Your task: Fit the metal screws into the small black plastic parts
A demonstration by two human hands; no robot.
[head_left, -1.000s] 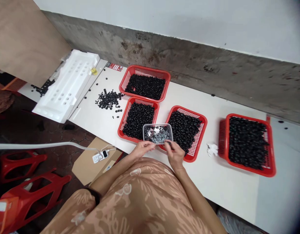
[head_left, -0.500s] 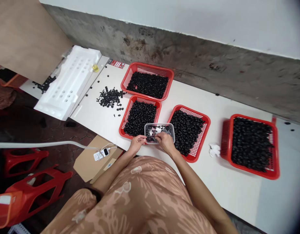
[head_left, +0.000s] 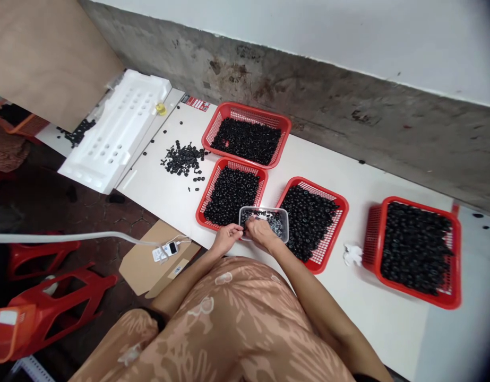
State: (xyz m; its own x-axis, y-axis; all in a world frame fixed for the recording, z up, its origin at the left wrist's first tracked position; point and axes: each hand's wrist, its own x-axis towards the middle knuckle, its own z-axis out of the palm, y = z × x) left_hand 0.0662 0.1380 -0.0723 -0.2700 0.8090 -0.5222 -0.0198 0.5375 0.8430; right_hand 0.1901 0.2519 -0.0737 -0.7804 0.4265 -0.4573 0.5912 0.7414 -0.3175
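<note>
Nothing legible: red-and-white sticker (head_left: pixel 196 103) on worktop (head_left: pixel 157 204), white label (head_left: pixel 177 271) on cardboard box (head_left: pixel 147 270), both unreadable.

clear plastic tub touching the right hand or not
Touching: the head view shows the right hand lying over the near rim of the clear rectangular plastic tub, its fingers reaching inside among the small black parts.
</note>
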